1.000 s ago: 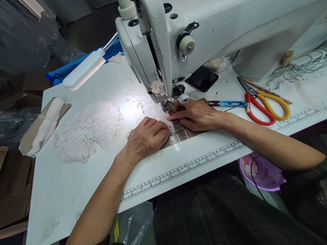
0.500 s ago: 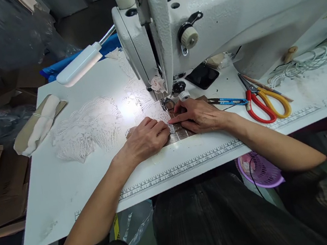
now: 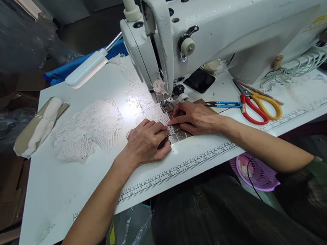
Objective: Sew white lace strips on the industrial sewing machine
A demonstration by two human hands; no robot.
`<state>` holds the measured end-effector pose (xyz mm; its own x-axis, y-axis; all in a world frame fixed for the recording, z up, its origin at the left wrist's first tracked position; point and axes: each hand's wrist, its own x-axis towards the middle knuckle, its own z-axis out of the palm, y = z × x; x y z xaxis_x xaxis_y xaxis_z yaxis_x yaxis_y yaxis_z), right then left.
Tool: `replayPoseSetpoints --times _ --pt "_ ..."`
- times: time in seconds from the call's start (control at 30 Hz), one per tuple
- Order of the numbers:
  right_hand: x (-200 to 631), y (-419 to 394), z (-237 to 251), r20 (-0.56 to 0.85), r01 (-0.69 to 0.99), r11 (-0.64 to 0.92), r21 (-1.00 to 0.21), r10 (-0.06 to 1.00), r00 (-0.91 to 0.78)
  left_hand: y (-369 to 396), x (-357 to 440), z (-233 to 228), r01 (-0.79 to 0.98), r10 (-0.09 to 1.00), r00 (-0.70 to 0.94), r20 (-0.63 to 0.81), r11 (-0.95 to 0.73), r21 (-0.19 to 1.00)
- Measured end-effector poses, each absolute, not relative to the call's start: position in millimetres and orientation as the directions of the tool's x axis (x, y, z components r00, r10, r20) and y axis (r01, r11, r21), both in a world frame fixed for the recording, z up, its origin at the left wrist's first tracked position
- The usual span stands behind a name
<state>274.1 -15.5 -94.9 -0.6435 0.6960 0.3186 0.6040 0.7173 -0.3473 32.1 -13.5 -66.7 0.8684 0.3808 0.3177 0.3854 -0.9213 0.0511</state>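
"What do you have on the feed, hands first?"

"My left hand (image 3: 149, 141) is palm down, its fingers curled close together against the near end of the white openwork lace strip (image 3: 153, 112). I can't tell whether they pinch it. My right hand (image 3: 198, 118) has its index finger stretched onto the strip's right edge, the others bent over the shiny brown gridded sheet (image 3: 180, 134); whether those pinch anything, I can't tell either."

"And the lace?"

"Flat on the white tabletop (image 3: 50, 203), running far from my hands, just beside the metal presser foot (image 3: 164, 107) of the white sewing machine (image 3: 220, 33)."

"How are the arms?"

"Both forearms slant inward from the near side, wrists low."

"Any room?"

"Tight on the far side: the presser foot is near my right fingertips. Nearer me, a band of tabletop separates my hands from the black printed ruler scale (image 3: 171, 174) along the edge. Blue-handled snips (image 3: 226, 104) lie near my right wrist, with red-and-yellow-handled scissors (image 3: 259, 106) farther right. Left sits a crumpled white lace pile (image 3: 91, 126)."
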Motion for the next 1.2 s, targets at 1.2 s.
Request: replayPoseSetpoints --times 1.2 --pt "253 -15 -80 0.123 0.814 0.578 -0.062 0.814 -0.568 -5 30 -79 0.453 0.423 0.850 0.314 -0.891 -0.028"
